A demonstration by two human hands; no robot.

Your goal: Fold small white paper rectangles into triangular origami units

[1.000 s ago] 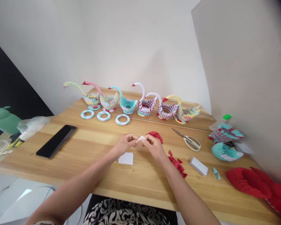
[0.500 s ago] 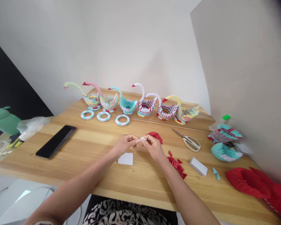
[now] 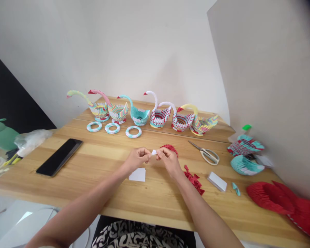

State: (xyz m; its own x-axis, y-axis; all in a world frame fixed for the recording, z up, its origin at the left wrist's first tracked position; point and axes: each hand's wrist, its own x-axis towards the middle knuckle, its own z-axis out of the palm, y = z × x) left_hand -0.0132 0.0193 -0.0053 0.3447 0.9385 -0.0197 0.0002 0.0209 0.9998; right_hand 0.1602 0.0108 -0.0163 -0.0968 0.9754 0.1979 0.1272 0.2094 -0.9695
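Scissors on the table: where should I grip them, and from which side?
Probably by the cream handles of the scissors, from the near right: they lie flat, loops toward the person's right and near side, blades pointing away leftward. The right hand is nearer, but it is pinching a white paper piece.

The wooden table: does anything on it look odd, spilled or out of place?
Nothing looks clearly spilled or damaged. At most, the loose red pieces beside the right forearm look untidy: they lie jumbled, while the swan figures stand in a row.
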